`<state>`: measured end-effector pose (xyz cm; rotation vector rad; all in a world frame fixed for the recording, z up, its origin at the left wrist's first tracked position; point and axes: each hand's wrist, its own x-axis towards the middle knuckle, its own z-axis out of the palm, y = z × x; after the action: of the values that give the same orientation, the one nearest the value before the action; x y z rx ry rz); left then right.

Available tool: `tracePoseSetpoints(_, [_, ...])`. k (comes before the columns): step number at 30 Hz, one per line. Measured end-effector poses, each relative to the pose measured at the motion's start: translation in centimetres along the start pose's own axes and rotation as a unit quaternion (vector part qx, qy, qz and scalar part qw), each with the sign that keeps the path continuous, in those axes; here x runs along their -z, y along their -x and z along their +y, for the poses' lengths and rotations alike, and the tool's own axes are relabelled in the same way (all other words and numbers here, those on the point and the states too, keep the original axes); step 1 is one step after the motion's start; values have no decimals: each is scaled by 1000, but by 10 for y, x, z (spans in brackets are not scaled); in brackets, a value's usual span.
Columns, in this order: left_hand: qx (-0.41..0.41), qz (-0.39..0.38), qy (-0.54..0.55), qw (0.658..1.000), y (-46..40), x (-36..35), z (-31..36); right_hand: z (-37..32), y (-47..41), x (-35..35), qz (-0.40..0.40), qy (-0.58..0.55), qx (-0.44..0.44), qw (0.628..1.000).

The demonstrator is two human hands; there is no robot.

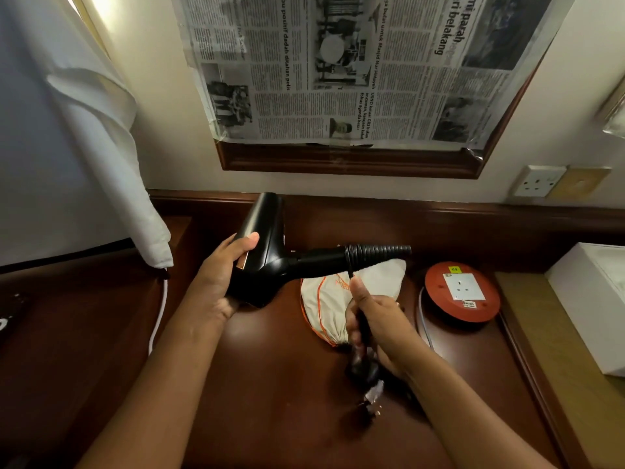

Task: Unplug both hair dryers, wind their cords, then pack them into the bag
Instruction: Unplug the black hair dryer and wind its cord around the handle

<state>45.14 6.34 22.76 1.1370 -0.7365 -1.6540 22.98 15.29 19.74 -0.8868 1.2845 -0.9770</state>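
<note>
A glossy black hair dryer (267, 252) is held above the polished wooden bench (270, 384), its barrel wrapped by the left hand (220, 279). Cord is coiled tightly round its handle. The blurred cord end and plug (363, 367) are gripped by the right hand (375, 319). A pale drawstring cloth bag (338, 299) lies beneath.

The plug (365, 370) below the right hand (375, 319) is motion-blurred.

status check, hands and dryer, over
Left hand holds dryer above desk. Right hand grips its cord, plug hanging free. Bag on desk beneath, nothing blocking.
</note>
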Motion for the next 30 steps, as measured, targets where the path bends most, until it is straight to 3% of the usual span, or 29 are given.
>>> tracePoseSetpoints(3, [2, -8, 13, 1000, 5, -1, 5, 7, -5, 3, -64, -67, -28, 995])
tracePoseSetpoints(6, [3, -10, 12, 1000, 11, -3, 11, 15, -12, 8, -138, -160, 1, 977])
tracePoseSetpoints(9, [3, -15, -8, 1000, 15, -2, 16, 18, -18, 9, -152, -180, 31, 971])
tracePoseSetpoints(15, [17, -22, -29, 999, 21, -6, 23, 15, -30, -6, -79, -79, 75, 991])
tracePoseSetpoints(23, [36, -44, 15, 998, 23, -1, 36, -10, -45, 10, -129, 117, 101, 980])
tracePoseSetpoints(30, [20, -52, 5, 998, 22, 10, 44, -28, -50, 19, -155, 121, 68, 978])
